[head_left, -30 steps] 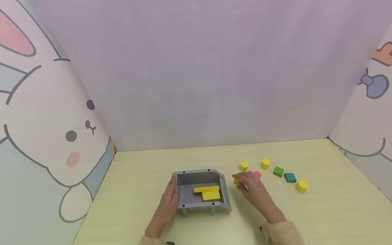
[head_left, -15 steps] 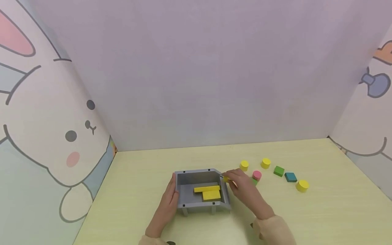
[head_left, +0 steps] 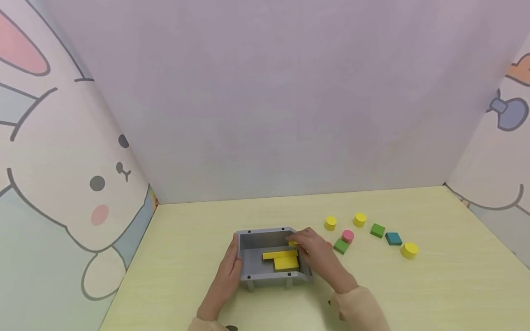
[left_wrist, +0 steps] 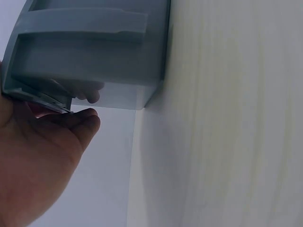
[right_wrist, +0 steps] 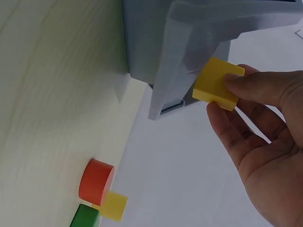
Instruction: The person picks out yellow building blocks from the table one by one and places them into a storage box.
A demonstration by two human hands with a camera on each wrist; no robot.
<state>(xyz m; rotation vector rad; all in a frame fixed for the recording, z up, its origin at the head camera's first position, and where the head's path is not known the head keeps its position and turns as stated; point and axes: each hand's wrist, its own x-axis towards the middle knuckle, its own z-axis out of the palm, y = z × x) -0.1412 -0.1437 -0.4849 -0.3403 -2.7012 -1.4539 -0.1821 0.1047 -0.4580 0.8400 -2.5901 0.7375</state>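
A grey plastic bin (head_left: 269,277) stands on the table with two flat yellow blocks inside, a long bar (head_left: 279,254) and a shorter block (head_left: 285,263). My left hand (head_left: 227,266) lies along the bin's left end, its fingers stretched against the wall; the left wrist view shows the hand (left_wrist: 47,151) beside the bin's rim. With thumb and fingertips, my right hand (head_left: 316,253) pinches a small square yellow block (right_wrist: 218,84). That hand reaches over the bin's low right end, and the block is at the opening.
Right of the bin lie a red cylinder (right_wrist: 96,182), a green block (head_left: 341,246) and a pink cylinder (head_left: 348,236). Farther out are yellow cylinders (head_left: 360,219), another green block (head_left: 377,230) and a teal block (head_left: 394,238). A pale curtain (head_left: 269,115) hangs behind the table.
My right hand has moved left with the yellow block, from the table beside the bin to over the bin's right end. The green block beside the pink cylinder has come into view. My left hand stays put.
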